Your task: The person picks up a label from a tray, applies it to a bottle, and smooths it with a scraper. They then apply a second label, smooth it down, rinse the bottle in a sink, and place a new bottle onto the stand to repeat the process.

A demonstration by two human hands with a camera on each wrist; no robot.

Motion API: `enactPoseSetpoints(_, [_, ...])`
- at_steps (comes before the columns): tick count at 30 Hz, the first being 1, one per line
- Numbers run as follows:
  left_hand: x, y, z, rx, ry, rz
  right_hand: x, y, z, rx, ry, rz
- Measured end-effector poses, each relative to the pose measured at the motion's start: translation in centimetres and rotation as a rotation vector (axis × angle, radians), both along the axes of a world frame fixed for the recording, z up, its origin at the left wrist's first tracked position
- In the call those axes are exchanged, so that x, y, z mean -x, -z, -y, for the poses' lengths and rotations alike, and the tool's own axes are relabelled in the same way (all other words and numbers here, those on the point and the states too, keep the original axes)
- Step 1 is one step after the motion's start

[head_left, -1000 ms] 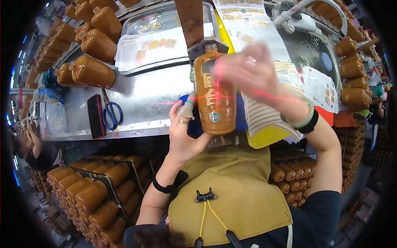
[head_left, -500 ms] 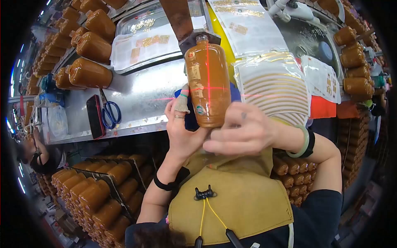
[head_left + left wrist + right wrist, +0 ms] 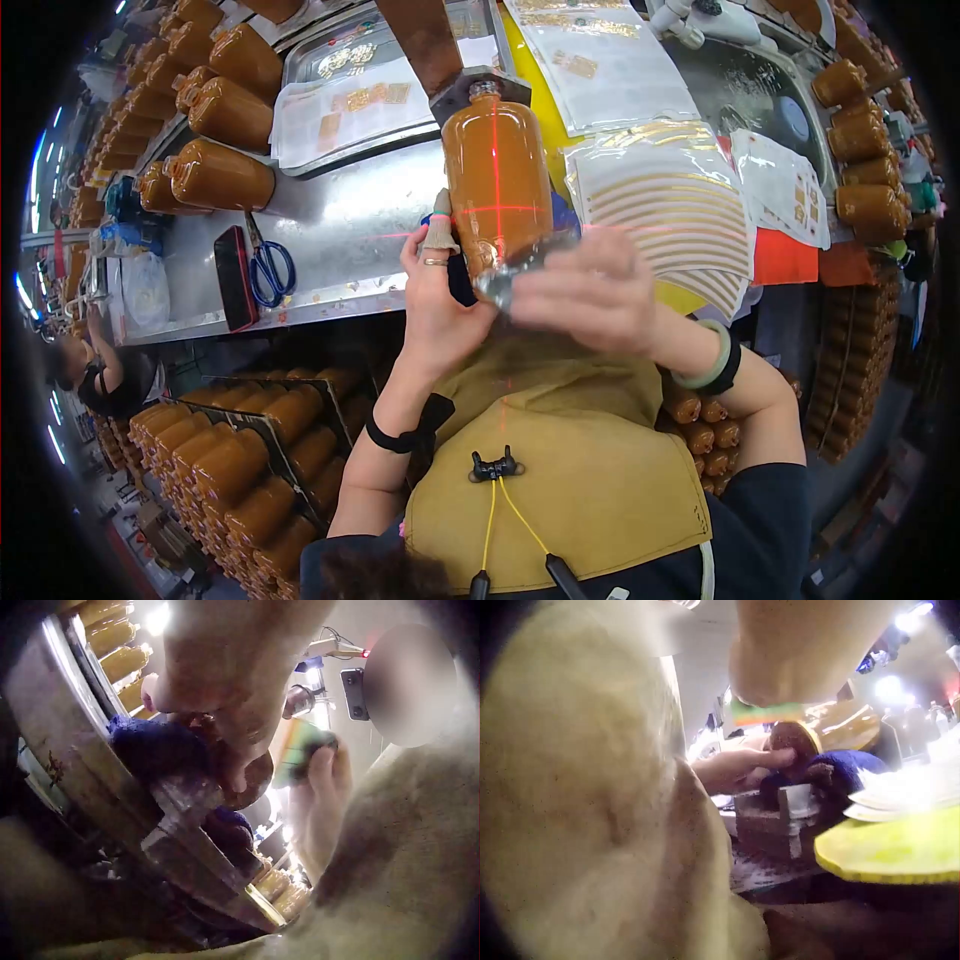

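A glossy brown bottle [image 3: 497, 165] lies with its capless neck at a metal bracket [image 3: 470, 90], red light lines crossing its plain upper side. My left hand [image 3: 435, 300] grips its lower end, with a cloth cover on one finger; in the right wrist view the left thumb [image 3: 780, 757] presses the round base [image 3: 793, 736]. Blurred by motion, my right hand [image 3: 595, 290] pinches a shiny clear piece [image 3: 520, 270] over the bottle's lower right. That piece looks greenish [image 3: 292, 754] in the left wrist view.
Sheets with gold stripes [image 3: 665, 205] lie to the right on a yellow board [image 3: 885, 851]. Blue-handled scissors [image 3: 270, 272] and a phone [image 3: 234, 280] are at the left. Brown bottles [image 3: 235, 120] stand behind; a sink [image 3: 755, 100] is at the back right.
The bottle has turned, its gold lettering moving left and out of sight. My right hand went from over the bottle down to its lower right; the shiny piece now shows there.
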State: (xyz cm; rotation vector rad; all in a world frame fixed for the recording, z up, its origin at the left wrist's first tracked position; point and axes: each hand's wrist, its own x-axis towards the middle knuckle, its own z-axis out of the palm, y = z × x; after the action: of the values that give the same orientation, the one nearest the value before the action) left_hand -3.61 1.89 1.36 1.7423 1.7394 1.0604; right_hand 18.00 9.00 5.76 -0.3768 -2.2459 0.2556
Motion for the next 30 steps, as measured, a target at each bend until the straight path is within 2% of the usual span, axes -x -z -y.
enactPoseSetpoints(1, [0.0, -0.5, 0.0, 0.018, 0.017, 0.055, 0.4, 0.1, 0.2, -0.089, -0.166, -0.072])
enactPoseSetpoints(2, [0.1, -0.7, 0.0, 0.020, 0.017, 0.055, -0.2, -0.7, 0.9, 0.107, -0.239, -0.040])
enactPoseSetpoints(4, [0.2, -0.8, -0.2, 0.053, 0.078, -0.052, 0.6, -1.0, -0.5, 0.341, 0.051, -0.062])
enactPoseSetpoints(5, [0.0, -1.1, -0.3, 0.057, 0.069, -0.091, 1.1, 0.4, -1.7, 0.420, 0.208, -0.221])
enactPoseSetpoints(6, [-0.1, -1.0, -0.3, 0.054, 0.069, -0.090, 0.4, 0.8, -3.1, 0.381, 0.355, -0.199])
enactPoseSetpoints(8, [-0.4, -0.7, -0.3, 0.015, 0.035, 0.024, -0.5, 1.5, -4.3, 0.054, 0.399, -0.132])
enactPoseSetpoints(11, [-0.9, 0.4, -0.6, -0.055, -0.059, -0.010, -0.3, 2.0, 0.1, -0.014, -0.035, -0.108])
enactPoseSetpoints(12, [-1.0, -0.1, -0.7, -0.057, -0.059, -0.009, -0.6, 1.2, 1.0, 0.045, -0.198, -0.111])
enactPoseSetpoints(14, [-1.1, -1.5, -0.4, -0.067, -0.046, -0.119, -0.6, 0.4, 1.2, 0.098, -0.115, -0.095])
enactPoseSetpoints(15, [-0.7, -1.0, 0.1, -0.101, -0.043, -0.150, -0.7, 0.2, 0.6, 0.064, 0.046, -0.138])
enactPoseSetpoints(16, [-0.9, -1.5, 0.0, -0.286, -0.012, -0.220, -0.8, 0.2, -0.6, 0.030, 0.202, -0.179])
enactPoseSetpoints(17, [-1.0, -2.7, 0.3, -0.268, -0.011, -0.162, -0.8, 0.5, -1.5, -0.018, 0.292, -0.164])
enactPoseSetpoints(18, [-1.2, -3.6, 0.7, -0.249, -0.011, -0.107, -0.8, 0.5, -0.9, -0.014, 0.288, -0.162])
enactPoseSetpoints(19, [-1.5, -2.9, 0.6, -0.247, -0.017, -0.107, -0.8, 0.4, 0.0, 0.005, 0.162, -0.078])
enactPoseSetpoints(21, [-2.1, -0.6, 0.0, -0.122, -0.184, 0.148, -0.8, 0.7, 1.1, -0.059, -0.111, -0.003])
enactPoseSetpoints(22, [-1.4, -0.4, 0.0, 0.012, -0.093, 0.152, -0.6, -1.1, 2.0, 0.102, -0.129, 0.042])
enactPoseSetpoints(24, [-0.7, -0.5, 0.1, -0.235, -0.004, -0.162, 0.3, -2.5, 0.8, 0.242, 0.067, 0.033])
enactPoseSetpoints(26, [-0.8, -2.2, 0.8, -0.255, 0.002, -0.190, 0.4, -1.2, -1.7, 0.206, 0.298, -0.058])
enactPoseSetpoints(27, [-0.9, -2.8, 0.9, -0.281, 0.005, -0.222, -0.1, -1.3, -3.1, 0.087, 0.368, -0.036])
enactPoseSetpoints(28, [-1.2, -2.6, 1.0, -0.279, -0.002, -0.220, -0.5, -1.5, -3.9, -0.029, 0.433, -0.014])
enactPoseSetpoints(29, [-1.5, -2.4, 0.9, -0.218, -0.056, -0.067, -0.3, -1.8, -3.5, -0.033, 0.425, -0.014])
enactPoseSetpoints(30, [-1.7, -2.1, 0.8, -0.159, -0.107, 0.084, 0.0, -2.1, -2.6, 0.066, 0.288, -0.024])
